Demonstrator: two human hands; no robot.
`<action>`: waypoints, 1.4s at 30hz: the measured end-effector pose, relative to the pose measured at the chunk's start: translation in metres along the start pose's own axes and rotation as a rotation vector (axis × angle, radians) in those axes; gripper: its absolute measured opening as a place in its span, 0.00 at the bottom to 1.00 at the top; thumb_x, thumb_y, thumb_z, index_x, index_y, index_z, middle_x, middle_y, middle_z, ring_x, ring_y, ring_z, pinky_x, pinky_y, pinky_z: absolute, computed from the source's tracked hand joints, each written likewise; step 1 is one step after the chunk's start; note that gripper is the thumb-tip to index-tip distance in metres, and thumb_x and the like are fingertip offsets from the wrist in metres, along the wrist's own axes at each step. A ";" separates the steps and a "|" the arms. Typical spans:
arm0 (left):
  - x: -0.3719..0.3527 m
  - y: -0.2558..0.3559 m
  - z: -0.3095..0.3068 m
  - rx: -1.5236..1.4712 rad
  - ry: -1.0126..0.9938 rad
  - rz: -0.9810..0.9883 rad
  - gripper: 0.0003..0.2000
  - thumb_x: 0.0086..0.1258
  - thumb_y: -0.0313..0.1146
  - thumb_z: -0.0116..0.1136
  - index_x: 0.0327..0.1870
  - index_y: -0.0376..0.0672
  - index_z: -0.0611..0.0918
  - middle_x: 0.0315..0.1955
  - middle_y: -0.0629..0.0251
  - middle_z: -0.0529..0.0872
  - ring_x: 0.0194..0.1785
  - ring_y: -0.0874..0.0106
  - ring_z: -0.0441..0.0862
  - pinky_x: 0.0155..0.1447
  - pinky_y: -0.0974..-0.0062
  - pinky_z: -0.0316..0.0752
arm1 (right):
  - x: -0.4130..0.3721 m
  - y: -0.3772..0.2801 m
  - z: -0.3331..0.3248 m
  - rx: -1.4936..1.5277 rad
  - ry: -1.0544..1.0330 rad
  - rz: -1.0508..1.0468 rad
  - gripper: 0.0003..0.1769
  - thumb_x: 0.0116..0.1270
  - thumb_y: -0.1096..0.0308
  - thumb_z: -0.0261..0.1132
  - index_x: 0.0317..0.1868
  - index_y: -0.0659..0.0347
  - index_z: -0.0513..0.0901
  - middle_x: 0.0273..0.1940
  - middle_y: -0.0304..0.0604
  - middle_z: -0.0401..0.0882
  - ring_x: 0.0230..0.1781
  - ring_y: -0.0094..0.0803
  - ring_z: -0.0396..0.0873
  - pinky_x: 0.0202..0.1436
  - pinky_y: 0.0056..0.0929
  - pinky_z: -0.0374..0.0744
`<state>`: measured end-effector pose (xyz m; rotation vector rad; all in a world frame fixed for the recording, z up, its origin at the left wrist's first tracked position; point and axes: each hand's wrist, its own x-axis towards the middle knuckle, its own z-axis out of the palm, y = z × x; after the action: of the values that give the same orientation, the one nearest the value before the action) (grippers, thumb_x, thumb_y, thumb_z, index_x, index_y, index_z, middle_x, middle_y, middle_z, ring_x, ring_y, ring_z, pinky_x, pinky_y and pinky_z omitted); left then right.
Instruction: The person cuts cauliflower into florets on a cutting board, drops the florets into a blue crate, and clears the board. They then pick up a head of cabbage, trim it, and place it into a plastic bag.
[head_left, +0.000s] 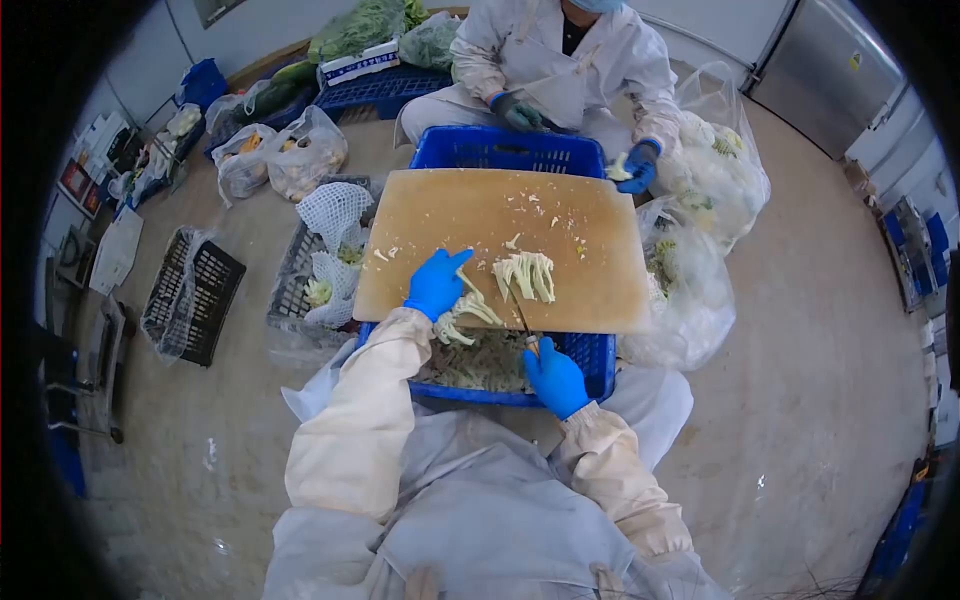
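My left hand (pixel 436 286), in a blue glove, is at the left front of the tan cutting board (pixel 600 230), index finger stretched out. Pale cut cauliflower pieces (pixel 466 312) stick out from under its fingers, some hanging over the board's front edge. My right hand (pixel 557 380), also blue-gloved, is closed around the wooden handle of a knife (pixel 521 318). Its dark blade points away from me and rests by a row of sliced cauliflower stems (pixel 525 276). Under the board, a blue crate (pixel 596 362) holds pale green trimmings (pixel 475 362).
Across the board sits a co-worker (pixel 565 60) with a cauliflower piece (pixel 617 168) in one gloved hand. Bags of cauliflower (pixel 690 270) stand on the right. A black crate (pixel 195 295) and a crate with foam-netted cauliflower (pixel 320 265) are on the left. Greens (pixel 360 35) lie behind.
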<state>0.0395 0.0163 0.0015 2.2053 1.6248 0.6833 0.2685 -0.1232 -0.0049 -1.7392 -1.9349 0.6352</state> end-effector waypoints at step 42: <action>0.011 0.030 0.028 -0.360 0.053 0.263 0.06 0.53 0.25 0.61 0.33 0.40 0.81 0.29 0.60 0.80 0.35 0.63 0.78 0.41 0.70 0.73 | -0.020 -0.001 -0.009 -0.028 -0.030 -0.041 0.16 0.65 0.56 0.54 0.37 0.62 0.69 0.20 0.56 0.77 0.20 0.53 0.77 0.22 0.49 0.74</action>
<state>0.0816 0.0183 -0.0048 2.1589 1.1326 1.0239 0.2754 -0.1431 0.0021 -1.7117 -2.0037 0.6250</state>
